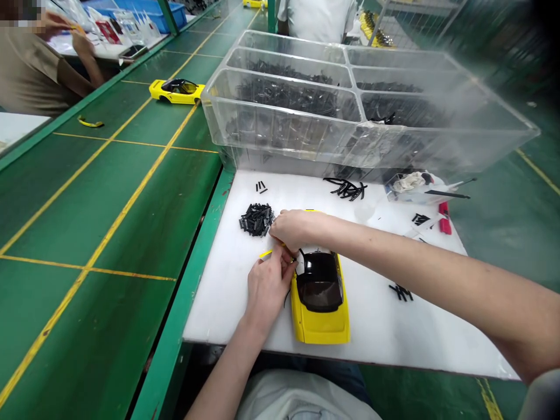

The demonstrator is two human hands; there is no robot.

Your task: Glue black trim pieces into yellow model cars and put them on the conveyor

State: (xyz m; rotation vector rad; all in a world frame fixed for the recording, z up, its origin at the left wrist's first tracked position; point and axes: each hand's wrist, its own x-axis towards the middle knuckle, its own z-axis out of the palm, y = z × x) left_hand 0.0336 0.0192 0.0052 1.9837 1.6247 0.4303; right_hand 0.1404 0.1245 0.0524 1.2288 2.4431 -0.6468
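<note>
A yellow model car with a black roof and dark rear window stands on the white work board, its tail toward me. My left hand is at the car's left side, fingers closed around a thin yellow part that sticks out past them. Whether this part is joined to the car, I cannot tell. My right hand reaches across the front of the car, its fingers pinched just above my left fingertips. Whatever lies in that pinch is hidden. Right beside it is a pile of small black strips.
A clear divided bin of black parts stands behind the board. Black curved pieces, a red-handled tool and more black strips lie around. Leftward, a green conveyor carries another yellow car. Co-workers sit beyond.
</note>
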